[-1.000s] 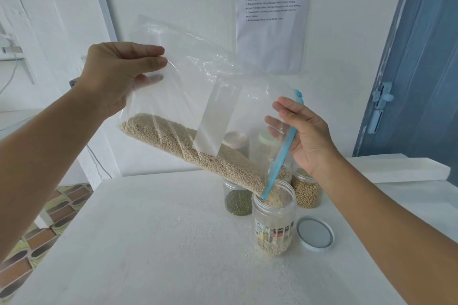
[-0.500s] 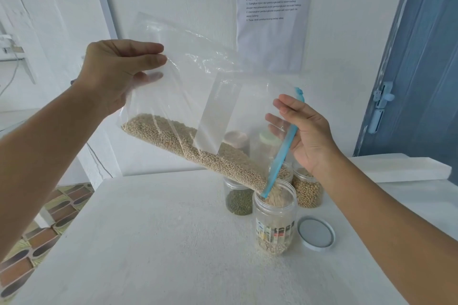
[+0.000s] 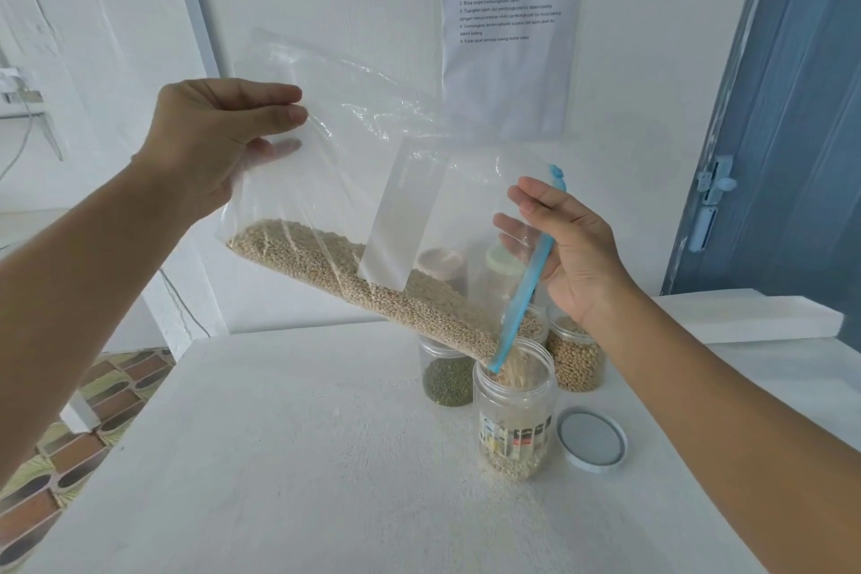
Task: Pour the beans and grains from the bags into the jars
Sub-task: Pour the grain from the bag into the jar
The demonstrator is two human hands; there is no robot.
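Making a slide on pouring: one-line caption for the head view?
Both hands tilt a clear zip bag of pale beige grains, pouring them into an open clear plastic jar.

A white printed sheet (image 3: 510, 28) on the wall is headed "TASK & GOAL", with "1462" beneath it — the digits are small and uncertain. Below come a short title and numbered lines 1 to 5, too fine to read with confidence. The open jar (image 3: 514, 410) carries a coloured label band (image 3: 512, 436) — its print cannot be made out. The white panel (image 3: 400, 219) on the clear bag (image 3: 372, 145) is blank.
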